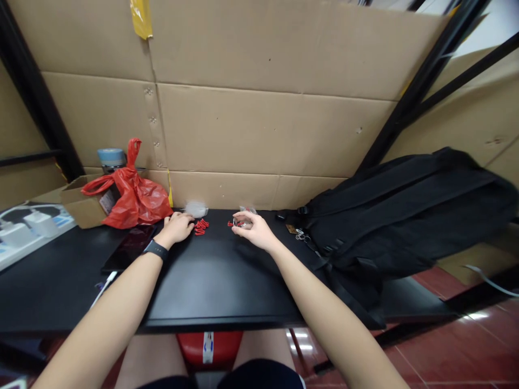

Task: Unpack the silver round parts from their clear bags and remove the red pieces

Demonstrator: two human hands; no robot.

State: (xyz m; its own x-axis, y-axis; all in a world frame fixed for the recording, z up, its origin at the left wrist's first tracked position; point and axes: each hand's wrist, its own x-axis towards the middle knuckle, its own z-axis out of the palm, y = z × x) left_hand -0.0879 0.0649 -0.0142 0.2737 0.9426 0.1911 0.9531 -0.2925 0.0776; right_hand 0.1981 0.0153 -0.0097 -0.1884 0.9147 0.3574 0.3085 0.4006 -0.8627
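Observation:
My left hand rests on the black tabletop with its fingers loosely extended, beside a small pile of red pieces. The pieces look like little bent clips, too small to name surely. Farther right, my right hand has thumb and fingers curved together at a small red piece by the fingertips. More red shows between its fingers, partly hidden. Just behind that hand lies a clear plastic bag with some red in it. A whitish, crumpled plastic bag lies behind the red pile.
A black backpack with keys beside it takes up the right side. To the left are a red plastic bag, a cardboard box, a dark tablet and a power strip. Cardboard panels close off the back.

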